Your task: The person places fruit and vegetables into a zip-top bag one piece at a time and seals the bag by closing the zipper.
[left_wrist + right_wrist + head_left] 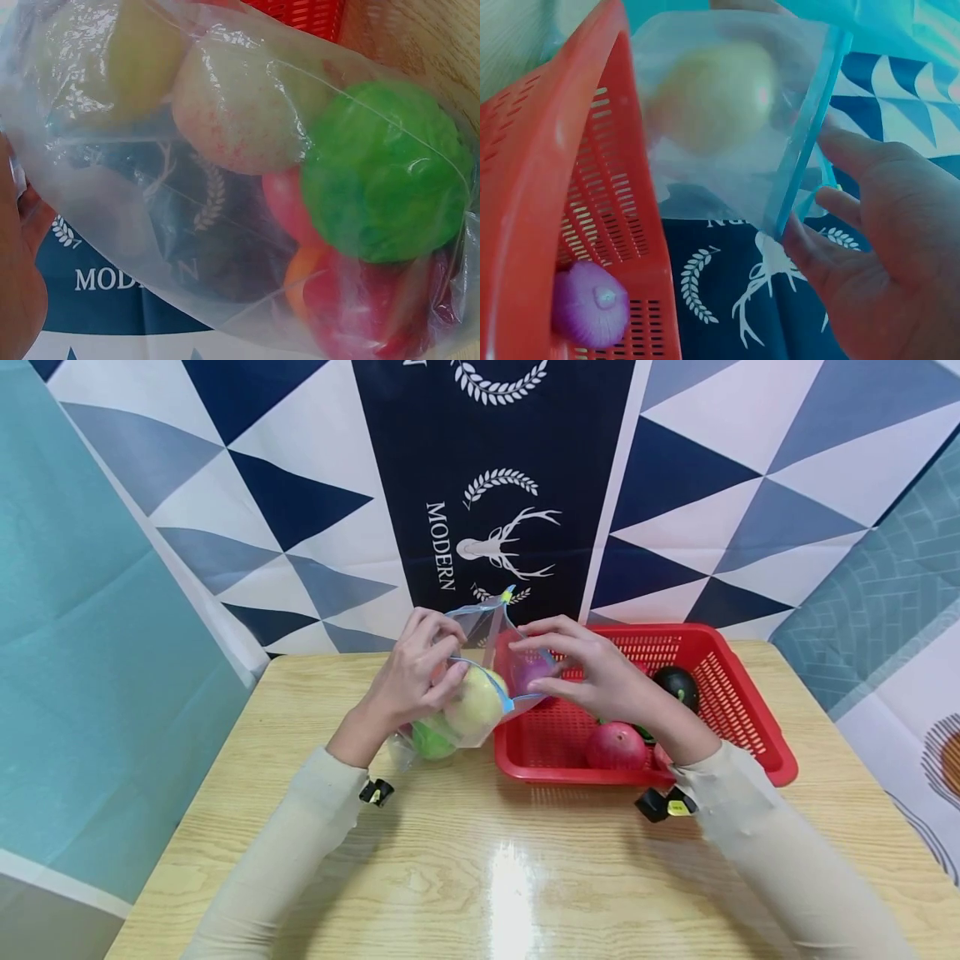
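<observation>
A clear zip bag [491, 639] with a blue zip edge hangs tilted between both hands, its mouth spread apart. My left hand [416, 664] grips one side of that mouth. The right hand [588, 664] holds the opposite side, thumb and fingers at the blue edge in the right wrist view. Inside the bag lies a pale yellow round fruit [476, 702] near the mouth. Lower down, the left wrist view shows a pinkish peach [240, 112], a green cabbage [386, 172] and red pieces [360, 307], partly hidden by each other.
A red perforated basket [570, 774] stands on the wooden table [435, 877], right of the bag. It contains a purple onion [591, 304], a pomegranate [617, 746] and a dark round item [677, 685]. A patterned cloth [495, 443] rises behind the table.
</observation>
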A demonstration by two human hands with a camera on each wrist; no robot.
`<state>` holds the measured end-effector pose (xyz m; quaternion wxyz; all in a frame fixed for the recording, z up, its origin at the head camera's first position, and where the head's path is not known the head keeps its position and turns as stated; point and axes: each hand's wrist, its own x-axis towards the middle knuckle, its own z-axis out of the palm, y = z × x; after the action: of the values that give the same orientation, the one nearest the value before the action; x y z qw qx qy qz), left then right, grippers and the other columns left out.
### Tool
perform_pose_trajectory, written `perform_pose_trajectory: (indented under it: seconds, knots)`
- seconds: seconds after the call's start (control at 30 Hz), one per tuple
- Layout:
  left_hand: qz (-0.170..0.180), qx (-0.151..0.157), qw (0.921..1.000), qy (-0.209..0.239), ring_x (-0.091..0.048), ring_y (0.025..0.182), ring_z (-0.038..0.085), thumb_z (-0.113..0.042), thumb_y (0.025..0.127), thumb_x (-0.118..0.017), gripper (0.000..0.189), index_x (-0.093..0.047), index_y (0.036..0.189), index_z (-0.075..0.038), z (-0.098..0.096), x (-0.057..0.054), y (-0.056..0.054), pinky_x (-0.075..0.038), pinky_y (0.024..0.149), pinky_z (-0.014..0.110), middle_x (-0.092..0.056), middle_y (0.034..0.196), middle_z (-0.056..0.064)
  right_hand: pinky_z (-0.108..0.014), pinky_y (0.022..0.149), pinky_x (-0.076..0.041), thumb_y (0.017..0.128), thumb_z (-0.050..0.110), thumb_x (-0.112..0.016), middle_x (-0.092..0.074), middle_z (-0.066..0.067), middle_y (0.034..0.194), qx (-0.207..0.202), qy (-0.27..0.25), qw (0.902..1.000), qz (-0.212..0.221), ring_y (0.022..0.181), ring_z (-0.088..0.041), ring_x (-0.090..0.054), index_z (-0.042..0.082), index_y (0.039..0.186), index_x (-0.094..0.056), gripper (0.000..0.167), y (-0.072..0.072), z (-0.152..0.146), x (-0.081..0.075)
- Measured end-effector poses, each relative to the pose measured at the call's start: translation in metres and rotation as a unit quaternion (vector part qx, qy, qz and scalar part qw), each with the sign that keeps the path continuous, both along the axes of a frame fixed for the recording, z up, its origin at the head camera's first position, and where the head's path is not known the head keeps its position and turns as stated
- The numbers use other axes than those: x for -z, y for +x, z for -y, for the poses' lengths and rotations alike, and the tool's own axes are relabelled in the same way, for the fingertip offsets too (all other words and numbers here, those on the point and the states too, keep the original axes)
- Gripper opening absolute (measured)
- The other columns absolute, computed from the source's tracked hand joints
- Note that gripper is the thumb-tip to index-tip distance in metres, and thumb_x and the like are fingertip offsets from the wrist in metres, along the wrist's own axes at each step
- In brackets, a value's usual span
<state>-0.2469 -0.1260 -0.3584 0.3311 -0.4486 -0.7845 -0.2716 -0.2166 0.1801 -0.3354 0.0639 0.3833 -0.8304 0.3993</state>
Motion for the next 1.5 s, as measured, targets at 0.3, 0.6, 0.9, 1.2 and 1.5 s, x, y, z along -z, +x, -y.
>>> perform_pose_trajectory:
  seconds: [0.3, 0.6, 0.9, 1.2, 1.5]
  knots:
    - [0.009, -0.006, 0.9999, -0.002, -0.058, 0.116, 0.042, -0.022, 0.102, -0.056, 0.027, -0.067, 0.089, -0.001, 0.004, -0.004, 0.003, -0.054, 0.103, 0.057, -0.07, 0.116, 0.021, -0.051, 0.104, -0.066, 0.095, 0.002, -0.085, -0.062, -0.018, 0.16, 0.022, 0.029, 0.9992, -0.017, 0.144, -0.037, -0.063, 0.009, 0.135, -0.08, 0.04, 0.0, 0.001, -0.006]
    - [-0.025, -0.017, 0.9995, 0.014, -0.059, 0.114, 0.043, -0.018, 0.1, -0.058, 0.026, -0.064, 0.084, 0.001, 0.01, -0.017, 0.0, -0.052, 0.1, 0.057, -0.07, 0.113, 0.024, -0.032, 0.106, -0.06, 0.1, 0.007, -0.081, -0.064, -0.017, 0.158, 0.071, 0.035, 0.9969, 0.0, 0.145, -0.037, -0.063, 0.011, 0.141, -0.077, 0.041, -0.003, -0.019, -0.012]
    - [-0.023, -0.014, 0.9995, 0.015, -0.059, 0.113, 0.043, -0.019, 0.101, -0.059, 0.027, -0.062, 0.082, 0.0, 0.008, -0.013, 0.0, -0.052, 0.102, 0.057, -0.071, 0.114, 0.024, -0.015, 0.094, -0.06, 0.101, 0.006, -0.08, -0.065, -0.02, 0.155, 0.08, 0.056, 0.9948, 0.029, 0.131, -0.04, -0.072, 0.007, 0.141, -0.075, 0.041, -0.018, -0.031, -0.01]
    - [-0.013, -0.011, 0.9998, 0.012, -0.059, 0.115, 0.044, -0.018, 0.102, -0.058, 0.026, -0.063, 0.084, 0.0, 0.007, -0.011, 0.002, -0.052, 0.104, 0.059, -0.07, 0.115, 0.024, -0.048, 0.099, -0.069, 0.101, 0.008, -0.081, -0.064, -0.021, 0.148, 0.077, 0.065, 0.991, 0.088, 0.135, -0.04, -0.067, 0.007, 0.153, -0.067, 0.054, -0.037, -0.025, 0.001]
    - [-0.004, -0.014, 0.9998, 0.01, -0.058, 0.115, 0.043, -0.019, 0.102, -0.057, 0.027, -0.065, 0.083, -0.001, 0.006, -0.008, 0.003, -0.053, 0.103, 0.06, -0.07, 0.115, 0.023, -0.065, 0.112, -0.057, 0.098, 0.01, -0.084, -0.059, -0.027, 0.153, 0.085, 0.117, 0.9846, 0.098, 0.142, -0.044, -0.054, 0.006, 0.152, -0.067, 0.057, -0.055, -0.014, 0.013]
